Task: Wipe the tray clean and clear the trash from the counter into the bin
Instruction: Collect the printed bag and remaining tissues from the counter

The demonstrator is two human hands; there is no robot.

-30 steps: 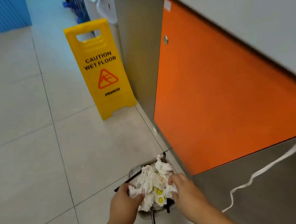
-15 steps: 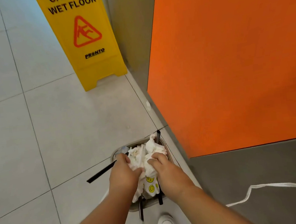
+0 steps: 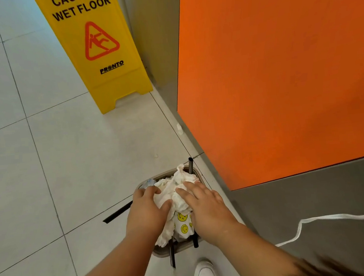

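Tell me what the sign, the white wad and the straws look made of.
Sign: moulded plastic, smooth yellow with slight sheen. Wad: tissue paper, matte, soft crumpled folds. Straws: thin black tubes, probably plastic, possibly coated paper.

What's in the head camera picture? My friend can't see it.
The person's left hand and right hand press crumpled white napkins into a small, full bin on the tiled floor. Black straws poke out. A yellow wet-floor sign stands behind, near an orange panel.

Bright, even light with only soft shadows. The pale floor [image 3: 71, 148] shows a mild sheen. Straight lines bow toward the edges, and the lower right corner is smeared.
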